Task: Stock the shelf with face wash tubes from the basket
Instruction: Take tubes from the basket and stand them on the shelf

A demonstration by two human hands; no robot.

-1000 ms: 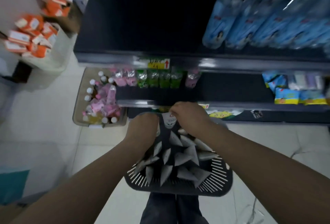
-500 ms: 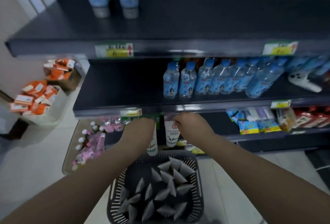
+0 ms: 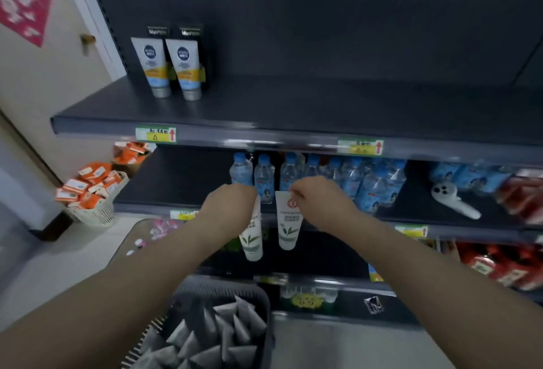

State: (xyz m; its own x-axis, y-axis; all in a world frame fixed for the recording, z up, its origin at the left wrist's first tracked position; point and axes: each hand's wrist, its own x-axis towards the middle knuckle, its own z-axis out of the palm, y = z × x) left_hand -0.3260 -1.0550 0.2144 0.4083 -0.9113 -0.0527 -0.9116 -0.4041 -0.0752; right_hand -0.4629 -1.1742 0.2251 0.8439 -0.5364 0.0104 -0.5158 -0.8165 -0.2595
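My left hand (image 3: 227,205) grips the crimped top of a white face wash tube with a green leaf print (image 3: 252,238), which hangs cap down. My right hand (image 3: 316,196) pinches the top of a second white tube (image 3: 288,226) beside it. Both tubes hang in front of the water-bottle shelf, above the dark slotted basket (image 3: 261,298) at the bottom, where several more tubes (image 3: 217,336) stand with crimped ends up. The top shelf (image 3: 323,107) holds two other face wash tubes (image 3: 170,66) at its left end.
Water bottles (image 3: 346,177) fill the middle shelf behind my hands, with a white device (image 3: 452,201) to their right. Red packets (image 3: 505,263) sit at lower right. A basket of orange boxes (image 3: 91,189) and a tray of pink bottles (image 3: 158,230) stand on the floor at left.
Both hands have lifted a tube each out of the basket and risen from basket level to the front of the water-bottle shelf. My view has tilted up, so the top shelf shows.
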